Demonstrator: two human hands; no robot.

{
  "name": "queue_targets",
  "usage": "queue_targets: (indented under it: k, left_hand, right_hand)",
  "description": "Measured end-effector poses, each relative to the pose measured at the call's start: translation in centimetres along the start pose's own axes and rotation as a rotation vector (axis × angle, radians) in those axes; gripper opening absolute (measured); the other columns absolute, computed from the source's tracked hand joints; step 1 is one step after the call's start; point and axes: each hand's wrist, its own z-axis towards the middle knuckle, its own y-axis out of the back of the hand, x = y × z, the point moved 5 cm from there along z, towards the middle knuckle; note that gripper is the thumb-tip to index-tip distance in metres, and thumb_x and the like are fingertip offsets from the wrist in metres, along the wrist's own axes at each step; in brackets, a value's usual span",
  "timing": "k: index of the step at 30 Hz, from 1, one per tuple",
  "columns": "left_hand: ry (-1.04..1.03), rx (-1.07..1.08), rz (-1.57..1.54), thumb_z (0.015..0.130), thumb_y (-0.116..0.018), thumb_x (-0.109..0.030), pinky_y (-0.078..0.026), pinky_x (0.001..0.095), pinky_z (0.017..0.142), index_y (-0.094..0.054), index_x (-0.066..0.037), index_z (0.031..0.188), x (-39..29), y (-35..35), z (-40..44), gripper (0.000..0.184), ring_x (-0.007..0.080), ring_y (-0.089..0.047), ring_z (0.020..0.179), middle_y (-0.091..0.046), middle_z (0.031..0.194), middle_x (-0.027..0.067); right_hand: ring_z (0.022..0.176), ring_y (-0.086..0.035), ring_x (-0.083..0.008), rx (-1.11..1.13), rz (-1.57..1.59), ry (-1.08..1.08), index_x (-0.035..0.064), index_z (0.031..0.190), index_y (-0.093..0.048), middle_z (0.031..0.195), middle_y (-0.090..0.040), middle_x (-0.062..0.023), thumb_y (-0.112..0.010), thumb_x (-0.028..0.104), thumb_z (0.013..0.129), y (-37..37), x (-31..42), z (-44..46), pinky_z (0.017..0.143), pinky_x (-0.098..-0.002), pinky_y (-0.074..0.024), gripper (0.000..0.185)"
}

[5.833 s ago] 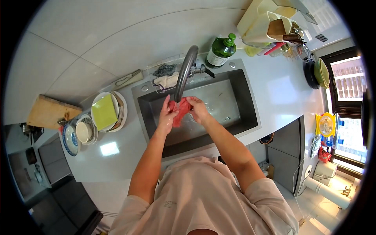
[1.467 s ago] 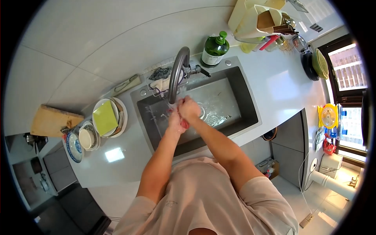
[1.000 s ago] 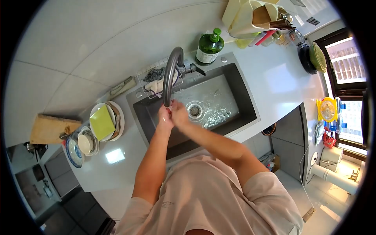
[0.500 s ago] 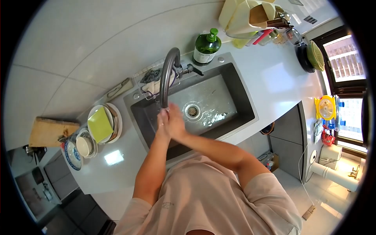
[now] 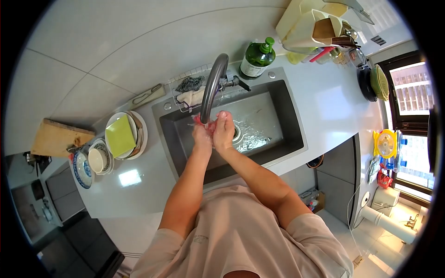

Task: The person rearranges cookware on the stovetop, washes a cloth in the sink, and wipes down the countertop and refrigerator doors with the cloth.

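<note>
Under the tap [image 5: 214,85]: red cloth [image 5: 211,126], bunched and wet, between the person's hands.
Left hand [image 5: 202,135]: clamped on the cloth.
Right hand [image 5: 224,130]: close beside the left, apparently clamped on it too; splash obscures the grip.
Sink [image 5: 288,111]: water near the drain [image 5: 237,132].
Progress: cloth wetted; water running; cloth not set down.

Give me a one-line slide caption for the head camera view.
Two bare hands work a red cloth under the running faucet.
</note>
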Motion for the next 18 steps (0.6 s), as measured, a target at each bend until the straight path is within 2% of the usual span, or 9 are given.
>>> queue_targets:
  k: [2,3,5,8,9,12,13,16,18]
  left_hand:
    - [0.057,-0.090,-0.030,0.110,-0.054,-0.038,-0.057,0.0377,0.061,-0.066,-0.014,0.100,-0.4,-1.3,-1.1,0.029,0.0239,-0.065,0.069,-0.064,0.085,0.0048]
    - [0.097,-0.104,-0.046,0.110,-0.054,-0.040,-0.056,0.0386,0.061,-0.066,-0.014,0.099,-0.9,-2.0,-2.0,0.030,0.0243,-0.064,0.069,-0.064,0.085,0.0051]
    - [0.222,-0.004,-0.078,0.108,-0.055,-0.043,-0.055,0.0406,0.062,-0.065,-0.014,0.095,-2.3,-4.4,-5.1,0.034,0.0251,-0.063,0.070,-0.064,0.084,0.0059]
    - [0.258,0.053,-0.156,0.108,-0.055,-0.047,-0.057,0.0448,0.070,-0.065,-0.014,0.095,-2.5,-2.2,-3.1,0.037,0.0263,-0.065,0.079,-0.065,0.087,0.0063]
    - [0.243,0.250,-0.234,0.107,-0.061,-0.039,-0.057,0.0456,0.080,-0.066,-0.014,0.096,-3.0,-1.1,-2.6,0.028,0.0261,-0.067,0.089,-0.069,0.093,0.0067]
    - [0.219,0.251,-0.135,0.107,-0.059,-0.031,-0.055,0.0542,0.099,-0.063,-0.007,0.116,-3.3,1.3,-1.6,0.026,0.0350,-0.068,0.107,-0.069,0.115,0.0163]
    - [0.122,0.360,-0.047,0.108,-0.060,-0.026,-0.054,0.0534,0.106,-0.060,-0.010,0.127,-3.7,1.4,-2.0,0.025,0.0341,-0.068,0.117,-0.070,0.127,0.0164]
    - [0.026,0.345,0.050,0.111,-0.058,-0.025,-0.053,0.0527,0.108,-0.060,-0.011,0.129,-4.5,1.5,-3.2,0.023,0.0333,-0.067,0.122,-0.070,0.130,0.0140]
    - [0.003,0.327,0.046,0.112,-0.055,-0.023,-0.053,0.0522,0.108,-0.061,-0.011,0.129,-5.1,1.8,-3.4,0.022,0.0320,-0.067,0.122,-0.070,0.132,0.0128]
  right_hand:
    - [0.064,-0.048,-0.0064,0.005,0.074,-0.089,0.0086,0.108,-0.057,0.076,-0.052,0.0019,-0.045,0.035,0.117,0.2,-0.3,0.8,0.058,-0.0251,-0.0419,0.031]
    - [0.064,-0.049,-0.0080,0.023,0.215,-0.209,0.0085,0.108,-0.057,0.076,-0.053,0.0011,-0.046,0.037,0.117,0.4,-1.4,1.3,0.059,-0.0260,-0.0433,0.032]
    - [0.064,-0.052,-0.0111,0.057,0.499,-0.446,0.0085,0.107,-0.057,0.076,-0.054,-0.0004,-0.047,0.039,0.116,1.1,-4.2,2.2,0.060,-0.0280,-0.0462,0.033]
    - [0.065,-0.057,-0.0174,0.119,0.538,-0.504,0.0073,0.115,-0.059,0.076,-0.056,-0.0024,-0.052,0.041,0.114,1.2,-1.5,1.5,0.065,-0.0339,-0.0521,0.035]
    - [0.071,-0.062,-0.0179,0.229,0.429,-0.389,0.0051,0.124,-0.061,0.082,-0.062,-0.0036,-0.060,0.032,0.112,2.0,-3.6,2.7,0.071,-0.0377,-0.0553,0.030]
    - [0.077,-0.064,-0.0145,0.630,-0.308,-0.177,0.0029,0.125,-0.065,0.089,-0.068,-0.0032,-0.068,0.023,0.107,3.0,-2.5,1.9,0.073,-0.0352,-0.0553,0.027]
    - [0.080,-0.065,-0.0154,0.711,-0.346,-0.281,0.0015,0.121,-0.071,0.092,-0.070,-0.0043,-0.078,0.023,0.100,3.7,-3.6,2.1,0.075,-0.0324,-0.0558,0.032]
    - [0.084,-0.067,-0.0157,0.659,-0.325,-0.359,0.0015,0.121,-0.073,0.097,-0.073,-0.0056,-0.080,0.024,0.097,4.7,-4.7,3.3,0.079,-0.0320,-0.0563,0.034]
    - [0.084,-0.067,-0.0154,0.707,-0.478,-0.349,0.0016,0.122,-0.072,0.099,-0.074,-0.0062,-0.079,0.023,0.098,4.4,-4.2,4.0,0.079,-0.0325,-0.0562,0.033]
